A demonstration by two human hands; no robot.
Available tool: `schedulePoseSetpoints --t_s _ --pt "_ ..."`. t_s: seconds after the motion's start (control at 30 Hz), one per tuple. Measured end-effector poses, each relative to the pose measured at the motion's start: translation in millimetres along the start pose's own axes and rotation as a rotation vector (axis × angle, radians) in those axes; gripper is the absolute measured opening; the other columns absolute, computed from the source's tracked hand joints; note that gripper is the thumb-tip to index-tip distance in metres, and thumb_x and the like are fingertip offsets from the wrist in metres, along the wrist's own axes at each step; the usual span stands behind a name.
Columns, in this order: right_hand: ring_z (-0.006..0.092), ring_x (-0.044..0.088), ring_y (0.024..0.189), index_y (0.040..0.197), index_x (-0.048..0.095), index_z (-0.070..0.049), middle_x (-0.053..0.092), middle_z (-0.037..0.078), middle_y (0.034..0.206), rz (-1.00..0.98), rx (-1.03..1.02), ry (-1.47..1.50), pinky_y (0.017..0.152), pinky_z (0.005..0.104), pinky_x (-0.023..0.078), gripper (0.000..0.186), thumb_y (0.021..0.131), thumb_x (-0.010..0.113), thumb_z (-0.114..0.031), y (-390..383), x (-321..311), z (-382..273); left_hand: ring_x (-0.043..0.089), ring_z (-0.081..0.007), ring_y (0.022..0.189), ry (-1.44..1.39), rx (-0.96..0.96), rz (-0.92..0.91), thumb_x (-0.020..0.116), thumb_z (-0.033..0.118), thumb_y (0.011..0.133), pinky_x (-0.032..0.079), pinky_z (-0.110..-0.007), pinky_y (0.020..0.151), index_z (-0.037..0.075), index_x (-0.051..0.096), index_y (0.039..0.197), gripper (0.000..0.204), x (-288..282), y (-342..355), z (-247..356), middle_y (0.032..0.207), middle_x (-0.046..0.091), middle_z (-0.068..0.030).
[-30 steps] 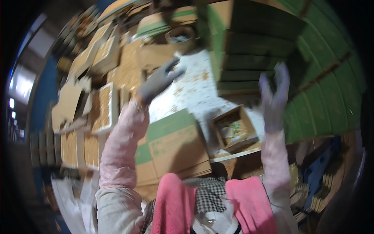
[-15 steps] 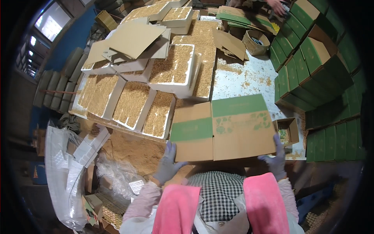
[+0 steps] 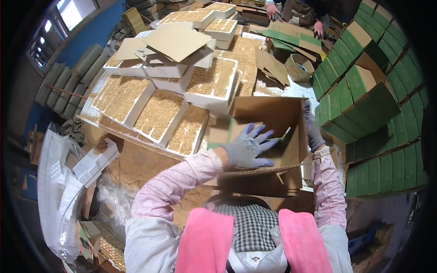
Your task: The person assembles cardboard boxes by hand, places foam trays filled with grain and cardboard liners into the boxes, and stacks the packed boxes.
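Although it was flat half a second ago, the carton point(image 3: 273, 109) now gapes open

While the bench point(image 3: 295, 91) looks arranged much as before, with white foam trays point(image 3: 205, 103) of tan granules point(image 3: 157, 117) on its left and a tall stack of green cartons point(image 3: 350, 102) on the right, the change sits between them at the near side. There the carton has gone from a flat panel to a hollow shape, its brown inside showing (whether it rests fully on the bench cannot be told). That puts its inner walls within reach, which the flat panel did not allow; the shaping looks under way rather than complete, since the near panel does not seem squared up.

Of the two hands, the right hand point(image 3: 313, 129), blurred, is up against the carton's right wall; its fingers seem to reach the edge, but I cannot tell whether that grip is clenched. The left hand point(image 3: 248, 150) has moved from the near left corner to over the opening, back upward and fingers spread: its grip is released, holding nothing.
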State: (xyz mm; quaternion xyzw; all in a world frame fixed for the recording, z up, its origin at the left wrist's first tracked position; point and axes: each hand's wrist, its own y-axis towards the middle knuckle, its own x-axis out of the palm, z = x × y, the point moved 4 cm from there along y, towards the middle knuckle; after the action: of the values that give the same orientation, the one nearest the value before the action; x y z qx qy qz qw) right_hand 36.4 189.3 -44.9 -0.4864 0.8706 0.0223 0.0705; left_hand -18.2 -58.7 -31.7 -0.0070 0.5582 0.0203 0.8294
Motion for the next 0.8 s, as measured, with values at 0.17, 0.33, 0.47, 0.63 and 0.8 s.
schedulePoseSetpoints --t_s 0.17,0.33,0.47,0.63,0.8 --pt "0.0327 0.051 0.118 0.122 0.045 0.011 0.053 0.027 0.121 -0.070 -0.262 -1.038 0.100 0.0406 0.039 0.084 0.079 0.062 -0.059 -26.2 32.6 13.2 0.024 -0.0390 0.138 0.318 -0.119 0.448 0.079 0.045 0.063 0.008 -0.057 0.113 0.006 0.036 0.140 0.097 -62.8 8.5 -44.7 0.146 0.030 -0.0227" --pt "0.0373 0.051 0.117 0.133 0.039 0.008 0.051 0.029 0.124 0.374 -0.278 -0.024 0.102 0.0361 0.039 0.059 0.082 0.060 -0.013 -55.8 -16.9 12.5 0.050 -0.0281 0.104 0.622 0.092 0.421 0.074 0.027 0.071 0.030 -0.053 0.107 0.010 0.057 0.123 0.057 -16.4 -4.7 -29.6 0.104 0.054 -0.0119" --pt "0.0382 0.043 0.127 0.136 0.038 0.005 0.047 0.028 0.132 0.269 -0.514 -0.088 0.108 0.0424 0.030 0.058 0.088 0.059 -0.019 -113.4 -23.8 -41.0 0.051 -0.0321 0.109 0.318 -0.047 0.397 0.063 0.031 0.085 0.035 -0.054 0.103 0.016 0.066 0.109 0.029 -26.7 -11.9 -52.1 0.118 0.054 -0.0153" --pt "0.0522 0.027 0.133 0.134 0.042 -0.002 0.030 0.032 0.143 -0.190 -0.226 -0.566 0.112 0.0512 0.020 0.050 0.093 0.052 -0.029 -55.4 -1.3 15.7 0.045 -0.0435 0.111 -0.319 -0.313 -0.148 0.056 0.031 0.087 0.031 -0.052 0.103 0.000 0.051 0.102 0.034 -48.1 63.8 -32.5 0.119 0.049 -0.0245" --pt "0.0337 0.022 0.141 0.142 0.031 0.004 0.031 0.021 0.149 -0.363 -0.568 -0.318 0.114 0.0373 0.017 0.050 0.102 0.036 -0.026 -105.4 -0.8 85.3 0.040 -0.0376 0.128 -0.388 -0.387 0.506 0.063 0.034 0.082 0.028 -0.044 0.110 -0.002 0.034 0.138 0.073 -37.3 -59.4 -56.2 0.135 0.043 -0.0230"
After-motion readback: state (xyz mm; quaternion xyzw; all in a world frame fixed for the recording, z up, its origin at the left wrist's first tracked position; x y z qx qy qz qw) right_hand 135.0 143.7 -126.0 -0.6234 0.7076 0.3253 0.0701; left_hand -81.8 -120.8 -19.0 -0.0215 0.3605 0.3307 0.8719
